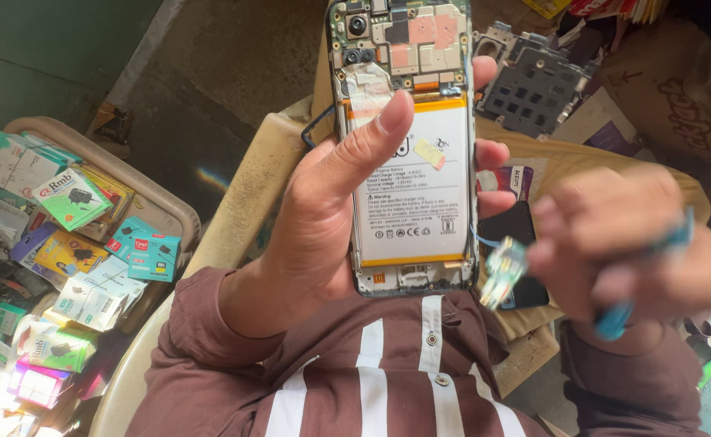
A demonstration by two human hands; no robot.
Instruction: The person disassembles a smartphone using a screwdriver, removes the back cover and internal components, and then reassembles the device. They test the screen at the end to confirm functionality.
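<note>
My left hand (323, 218) grips an opened phone (408, 146) upright, its back cover off. The white battery and the circuit board at the top are bare, and my thumb lies across the battery's upper left corner. My right hand (615, 243) is blurred, to the right of the phone. It holds a blue-handled tool (615, 320), and a small circuit part (503, 271) sits at its fingertips near the phone's lower right corner.
A beige tub (161, 206) at the left holds several small coloured accessory boxes. A grey phone frame piece (534, 85) lies at the upper right on a tan surface. A dark phone (513, 235) lies behind my hands. My brown striped shirt fills the bottom.
</note>
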